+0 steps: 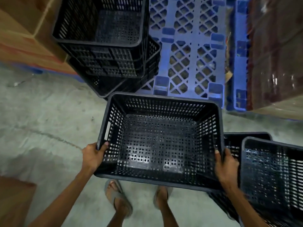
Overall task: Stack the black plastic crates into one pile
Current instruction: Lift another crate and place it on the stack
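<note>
Head camera, looking down over a warehouse floor [41, 112]: I am watching a person carrying an empty black crate [160, 145] at about waist height, above two sandalled feet [118, 199]. The left hand [93, 156] is gripping the crate's left rim at the near corner, fingers [104, 145] curling over the edge and closed on it. The right hand [225, 164] is clamping the right rim the same way, thumb inside the wall. The crate is hanging level, clear of the floor and touching nothing else that I can see.

Ahead and to the left, a pile of black crates [106, 46] is standing partly on the blue pallet [188, 46]; the layers are sitting skewed, and motion blur is making it hard to count them, perhaps three. At the person's right, more loose crates [270, 169] are waiting, one tilted against another.

I am judging this to be the carry step, mid-task. The next move is calling for raising the crate above the top rim of the pile, squaring it to that opening, then lowering it until it nests, before the hands are letting go.
</note>
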